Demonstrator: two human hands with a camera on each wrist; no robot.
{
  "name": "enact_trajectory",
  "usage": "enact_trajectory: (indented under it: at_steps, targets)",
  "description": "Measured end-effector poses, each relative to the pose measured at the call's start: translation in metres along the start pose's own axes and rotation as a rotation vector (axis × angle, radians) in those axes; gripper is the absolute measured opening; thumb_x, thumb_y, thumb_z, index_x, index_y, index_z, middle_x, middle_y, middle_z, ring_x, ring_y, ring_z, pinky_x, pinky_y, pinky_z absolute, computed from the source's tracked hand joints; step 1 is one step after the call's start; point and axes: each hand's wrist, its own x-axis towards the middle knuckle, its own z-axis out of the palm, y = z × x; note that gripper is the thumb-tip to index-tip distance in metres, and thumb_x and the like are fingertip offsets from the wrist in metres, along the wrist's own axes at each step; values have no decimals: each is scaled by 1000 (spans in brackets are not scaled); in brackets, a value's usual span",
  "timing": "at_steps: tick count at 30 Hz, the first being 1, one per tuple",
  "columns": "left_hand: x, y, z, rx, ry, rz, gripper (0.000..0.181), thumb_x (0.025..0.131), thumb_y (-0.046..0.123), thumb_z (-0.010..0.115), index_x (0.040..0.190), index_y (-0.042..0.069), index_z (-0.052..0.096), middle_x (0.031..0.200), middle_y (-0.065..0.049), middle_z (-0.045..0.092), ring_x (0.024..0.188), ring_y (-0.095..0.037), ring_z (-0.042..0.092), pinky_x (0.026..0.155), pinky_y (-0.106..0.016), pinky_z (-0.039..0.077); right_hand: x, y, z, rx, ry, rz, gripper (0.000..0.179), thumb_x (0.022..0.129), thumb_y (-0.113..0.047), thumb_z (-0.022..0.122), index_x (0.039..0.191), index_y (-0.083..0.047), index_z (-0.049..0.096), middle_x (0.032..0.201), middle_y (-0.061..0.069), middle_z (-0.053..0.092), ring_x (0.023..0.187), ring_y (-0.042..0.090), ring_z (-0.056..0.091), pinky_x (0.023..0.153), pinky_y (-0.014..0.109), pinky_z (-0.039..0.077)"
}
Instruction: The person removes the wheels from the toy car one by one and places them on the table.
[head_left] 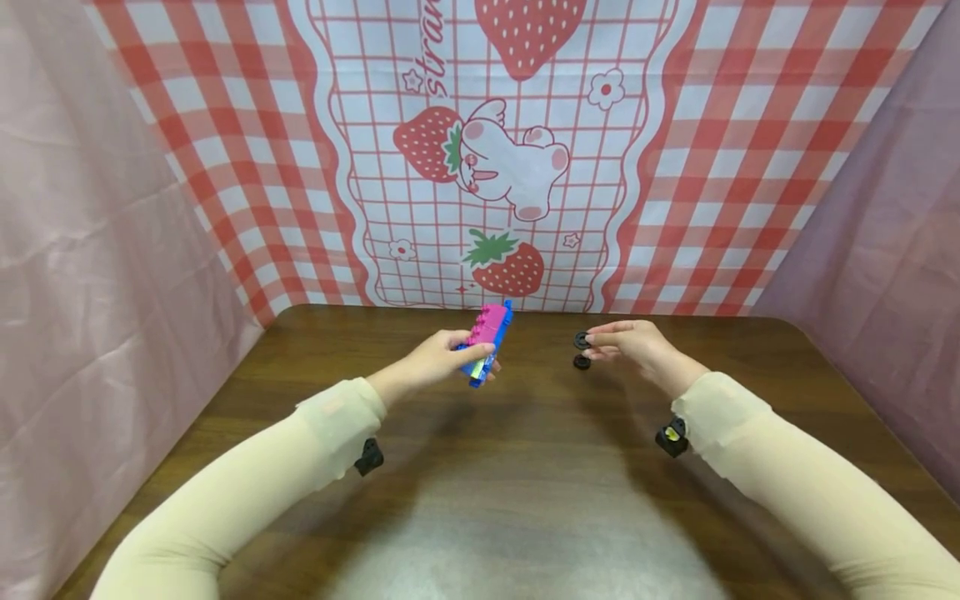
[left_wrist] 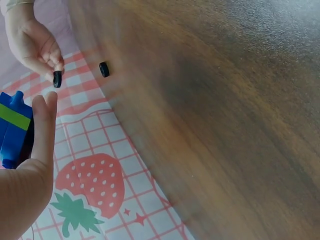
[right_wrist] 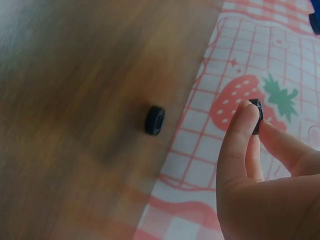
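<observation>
The left hand (head_left: 442,353) grips a toy block assembly between thumb and fingers, and the right hand (head_left: 637,345) pinches a black wheel at its fingertips; the two hands are apart, both raised over the far part of the table. Behind them hangs the largest thing, a printed backdrop (head_left: 757,125) with red-and-white checks at its sides and a gridded middle panel showing strawberries, flowers and a white cartoon figure turned sideways. The brown wood-grain table (head_left: 480,467) spreads in front of it, glossy toward the near side, with shadows of the arms on it. Plain pinkish cloth (head_left: 112,250) covers the left side, with similar cloth on the right. Both arms wear pale cream sleeves (head_left: 255,475). The toy block assembly (head_left: 489,323) is pink and blue with a yellow-green stripe, held tilted, its upper end leaning right and its pink studs facing left. A small black device (head_left: 369,457) sits at each wrist. Smallest are the wheels: the black wheel (left_wrist: 57,79) in the fingertips, and a second wheel (right_wrist: 155,120) resting on the table near the right hand.
</observation>
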Motion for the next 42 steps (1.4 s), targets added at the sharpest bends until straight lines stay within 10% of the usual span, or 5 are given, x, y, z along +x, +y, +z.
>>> enact_trajectory:
  at_steps: [12, 18, 42]
  targets:
    - [2, 0, -2, 40, -10, 24, 37, 104, 25, 46, 121, -7, 54, 112, -25, 68, 105, -42, 65, 86, -40, 57, 12, 11, -22, 94, 38, 86, 11, 94, 5, 54, 103, 8, 58, 78, 5, 70, 73, 15, 71, 87, 33, 56]
    - [3, 2, -2, 91, -2, 18, 39, 104, 27, 45, 122, -7, 53, 113, -27, 66, 94, -26, 70, 83, -34, 57, 19, 18, -29, 128, 68, 122, 6, 92, 10, 54, 91, 6, 58, 72, 6, 69, 68, 13, 69, 78, 29, 58]
    - [5, 9, -5, 52, -15, 3, 39, 104, 25, 46, 121, -9, 53, 116, -31, 63, 91, -25, 71, 82, -34, 57, 25, 32, -33, -67, 139, 179, 38, 91, 8, 57, 124, 23, 46, 72, 6, 67, 63, 13, 70, 74, 27, 59]
